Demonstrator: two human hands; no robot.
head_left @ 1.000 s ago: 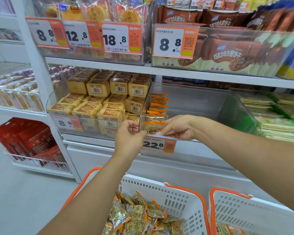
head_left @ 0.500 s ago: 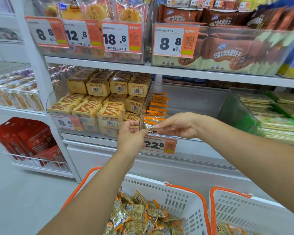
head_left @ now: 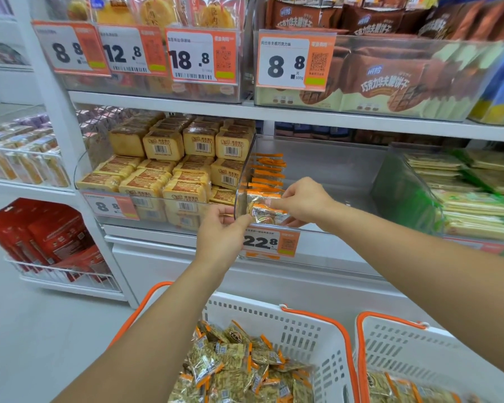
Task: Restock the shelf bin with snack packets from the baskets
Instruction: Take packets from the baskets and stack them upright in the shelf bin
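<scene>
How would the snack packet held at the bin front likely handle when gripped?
The snack packet is probably light, since fingertips of both hands pinch it. Its glossy crinkled film looks floppy and perhaps slippery. Being flat, it is unlikely to roll.

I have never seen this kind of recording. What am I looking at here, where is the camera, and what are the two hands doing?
No machine here: a person wears a camera on the head, looking forward and down. The left hand and right hand together hold a snack packet at the front of a clear shelf bin, where a row of orange-edged packets stands. Below are two white baskets: the left basket full of packets, the right basket only partly in view.
</scene>
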